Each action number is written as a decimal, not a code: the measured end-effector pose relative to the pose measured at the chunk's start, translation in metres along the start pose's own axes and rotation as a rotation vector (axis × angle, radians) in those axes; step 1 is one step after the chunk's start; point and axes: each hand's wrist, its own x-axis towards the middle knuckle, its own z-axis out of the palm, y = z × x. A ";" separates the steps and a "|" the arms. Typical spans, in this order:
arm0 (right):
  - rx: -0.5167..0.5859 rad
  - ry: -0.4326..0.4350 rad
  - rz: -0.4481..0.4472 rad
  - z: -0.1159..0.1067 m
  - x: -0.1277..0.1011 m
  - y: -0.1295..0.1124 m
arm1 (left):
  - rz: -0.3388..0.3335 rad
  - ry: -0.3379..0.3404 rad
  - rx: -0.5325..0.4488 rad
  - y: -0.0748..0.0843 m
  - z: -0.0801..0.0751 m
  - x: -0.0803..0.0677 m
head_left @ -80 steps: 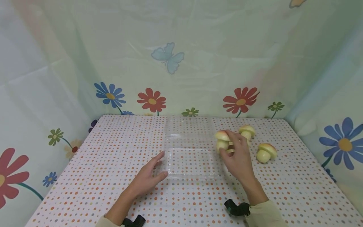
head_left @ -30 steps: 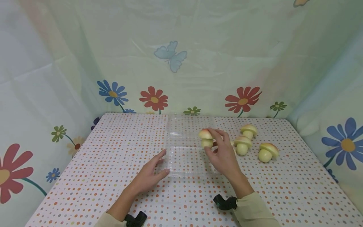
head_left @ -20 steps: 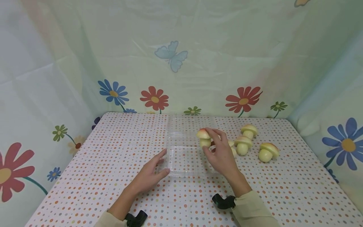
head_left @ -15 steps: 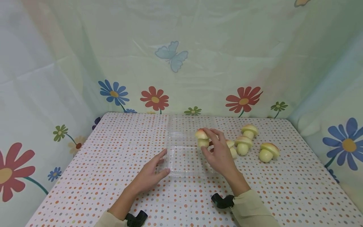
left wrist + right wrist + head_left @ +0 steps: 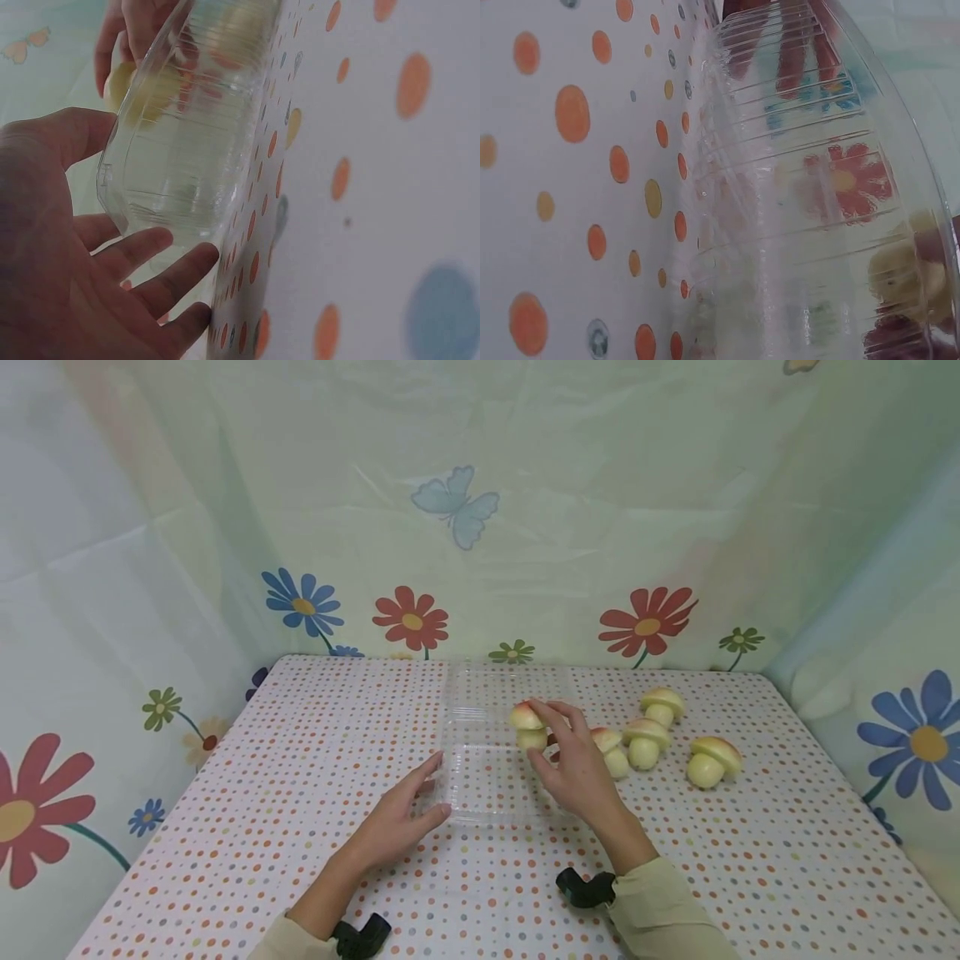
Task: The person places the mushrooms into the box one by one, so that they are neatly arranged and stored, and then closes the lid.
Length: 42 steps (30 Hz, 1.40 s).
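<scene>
A clear plastic clamshell box (image 5: 487, 820) lies in the middle of the table, lid (image 5: 480, 687) folded back to the far side. My left hand (image 5: 393, 822) touches its left wall; the left wrist view shows the thumb (image 5: 90, 133) at the rim and the other fingers spread along the outside. Between thumb and fingers, my right hand (image 5: 581, 768) holds a pale yellow toy mushroom (image 5: 528, 727) with a reddish cap, over the box. Through the clear wall, the right wrist view shows this mushroom (image 5: 904, 277) blurred.
Several similar toy mushrooms stand or lean right of the box, the nearest one (image 5: 611, 753) close beside my right hand and another (image 5: 712, 762) farther right. A dotted cloth covers the table (image 5: 315, 718). Flower-printed curtains (image 5: 562, 527) enclose the back and sides.
My right hand has carried the mushroom leftward from beside the other mushrooms to over the box, slowing lately. My left hand stays at the box's left side.
</scene>
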 end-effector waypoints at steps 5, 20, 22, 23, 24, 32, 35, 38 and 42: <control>-0.018 -0.011 -0.015 0.003 0.002 -0.001 | 0.021 -0.009 -0.003 -0.002 -0.001 0.001; -0.060 -0.081 -0.019 0.012 0.010 -0.009 | 0.010 0.001 -0.002 -0.003 0.001 0.001; -0.068 -0.085 -0.023 0.014 0.011 -0.010 | 0.013 0.005 0.002 -0.003 0.001 0.001; -0.070 -0.088 -0.025 0.015 0.012 -0.010 | 0.015 0.005 0.003 -0.003 0.001 0.001; -0.069 -0.093 -0.026 0.015 0.013 -0.011 | 0.014 0.006 0.004 -0.004 0.000 0.001; -0.068 -0.110 -0.028 0.021 0.017 -0.014 | 0.015 -0.005 0.000 -0.004 0.000 0.002; -0.067 -0.111 -0.039 0.024 0.018 -0.014 | 0.022 -0.007 -0.009 -0.004 -0.001 0.002; -0.069 -0.118 -0.043 0.028 0.019 -0.015 | 0.027 -0.007 -0.015 -0.004 -0.001 0.002; -0.071 -0.133 -0.035 0.032 0.021 -0.017 | 0.016 -0.006 -0.014 -0.004 0.000 0.002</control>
